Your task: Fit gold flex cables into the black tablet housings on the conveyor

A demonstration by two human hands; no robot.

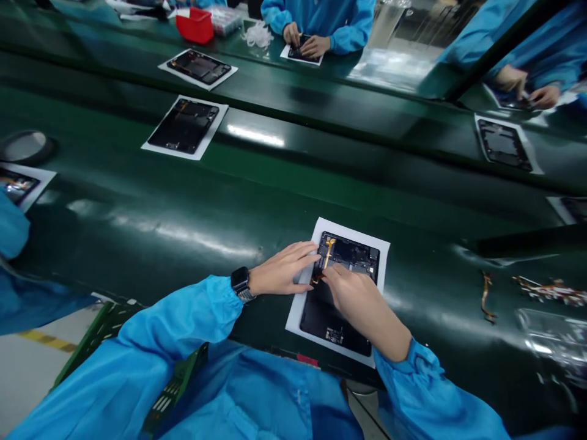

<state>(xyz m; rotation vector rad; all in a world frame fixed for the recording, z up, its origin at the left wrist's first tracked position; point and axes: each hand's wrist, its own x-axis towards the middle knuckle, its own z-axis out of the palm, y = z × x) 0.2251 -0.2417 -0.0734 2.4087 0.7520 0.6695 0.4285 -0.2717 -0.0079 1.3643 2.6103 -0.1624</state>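
Note:
A black tablet housing (342,308) lies on a white sheet (293,321) in front of me, its inner side up. An orange flex cable (329,252) runs along its upper left part. My left hand (288,267) is open, fingers stretched out, its tips at the housing's left edge. Above the housing's middle, my right hand (351,290) has thumb and index finger pinched together at the lower end of the flex cable. The fingertips partly cover that end.
Loose flex cables (553,291) and a clear plastic tray (550,336) lie to the right. Other tablet housings (183,125) rest on sheets farther back. Co-workers' hands (316,46) work across the bench. A roll of tape (26,146) sits at left, a green crate (87,342) below.

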